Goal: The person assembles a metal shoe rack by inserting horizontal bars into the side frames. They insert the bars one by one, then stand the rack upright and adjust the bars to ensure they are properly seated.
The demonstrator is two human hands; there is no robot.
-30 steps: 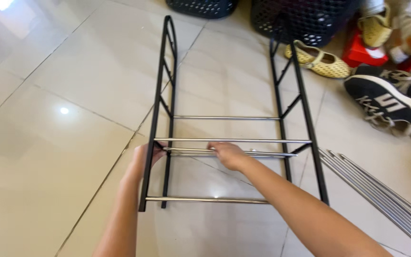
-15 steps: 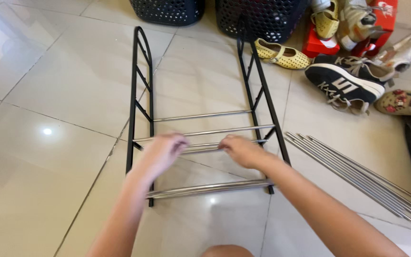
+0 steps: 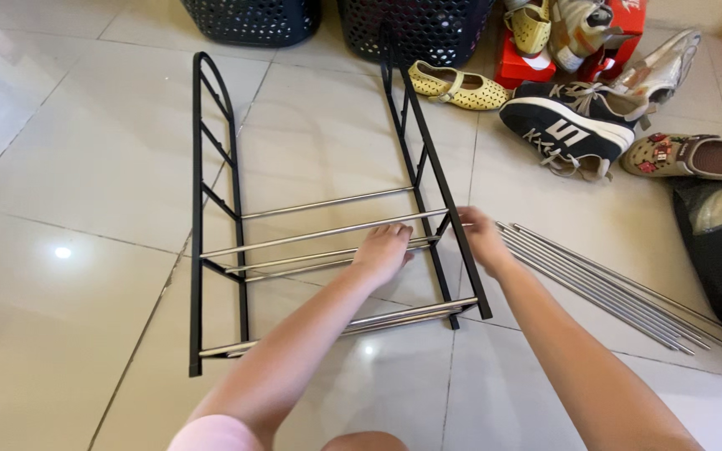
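Mid-frame on the floor, the rack is steadied at its right side bar, left hand laid loosely on a rod, right hand seemingly grasping the bar; judged light, stiff, slippery, best held by the side bars.

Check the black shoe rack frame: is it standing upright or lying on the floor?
Lying down. The shoe rack frame rests flat on the tiled floor, both black side panels along the tiles, silver rods spanning them.

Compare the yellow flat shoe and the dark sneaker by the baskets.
The yellow flat shoe is low, perforated and strapped; the dark sneaker is bulkier, with laces and a white sole. The flat lies nearer the black rack frame; the sneaker lies further right. Both rest on the tiled floor.
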